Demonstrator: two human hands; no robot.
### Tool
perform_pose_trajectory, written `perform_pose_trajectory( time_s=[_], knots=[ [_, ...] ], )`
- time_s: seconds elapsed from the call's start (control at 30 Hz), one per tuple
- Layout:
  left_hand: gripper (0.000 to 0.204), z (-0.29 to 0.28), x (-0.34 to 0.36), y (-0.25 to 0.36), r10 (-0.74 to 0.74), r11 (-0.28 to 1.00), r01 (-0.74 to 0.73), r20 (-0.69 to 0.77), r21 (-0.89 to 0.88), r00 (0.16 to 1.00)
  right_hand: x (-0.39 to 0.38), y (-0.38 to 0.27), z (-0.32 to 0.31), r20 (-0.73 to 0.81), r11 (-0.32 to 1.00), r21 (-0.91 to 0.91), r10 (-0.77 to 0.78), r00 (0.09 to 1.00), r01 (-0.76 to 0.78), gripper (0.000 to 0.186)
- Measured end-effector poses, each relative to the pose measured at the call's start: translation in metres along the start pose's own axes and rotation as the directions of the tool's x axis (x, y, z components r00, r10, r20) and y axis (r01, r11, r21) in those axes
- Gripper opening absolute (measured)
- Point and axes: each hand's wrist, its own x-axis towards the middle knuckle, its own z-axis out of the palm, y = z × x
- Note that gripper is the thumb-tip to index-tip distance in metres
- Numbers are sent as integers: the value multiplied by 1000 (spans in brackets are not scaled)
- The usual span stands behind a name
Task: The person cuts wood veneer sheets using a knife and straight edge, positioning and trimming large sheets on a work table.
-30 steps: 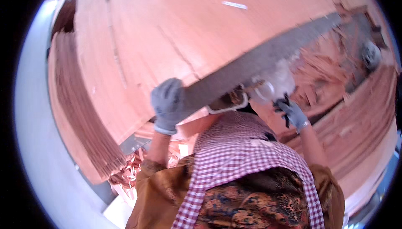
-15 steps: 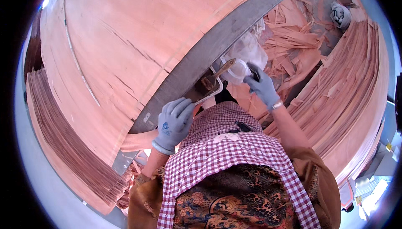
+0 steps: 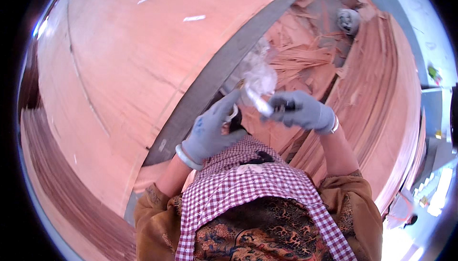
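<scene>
My left hand (image 3: pixel 210 130), in a grey glove, is held above the apron with its fingers apart and nothing seen in them. A pale curved bar (image 3: pixel 232 113) shows just past its fingers. My right hand (image 3: pixel 303 112), also gloved, is closed around a small black object (image 3: pixel 286 105). Beside that object, towards the left hand, is a white band-like piece (image 3: pixel 259 100), blurred by motion; whether the two are joined I cannot tell. The brush is mostly hidden behind the left hand.
A large veneer sheet (image 3: pixel 129 56) covers the table on the left, with a grey edge strip (image 3: pixel 224 61). White plastic bags (image 3: pixel 261 76) hang by that edge. Torn veneer strips (image 3: pixel 305 53) litter the floor; a veneer stack (image 3: pixel 372 113) stands at right, another (image 3: pixel 62 180) at left.
Both hands have come closer together. The right hand has moved lower and left, and the white round piece beside it now appears edge-on. My view has shifted, with the surroundings moving left.
</scene>
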Motion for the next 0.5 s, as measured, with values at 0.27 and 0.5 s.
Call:
perform_pose_trajectory(
  time_s=[0.27,0.5],
  knots=[
    [19,47,22,-8,-141,971,223,564,-80,814,-117,40,-47,-196,984,142,132,972,-105,22],
    [18,62,-16,-77,-446,783,593,493,-189,747,-134,186,-93,-596,653,-163,532,602,-739,21]
  ],
)
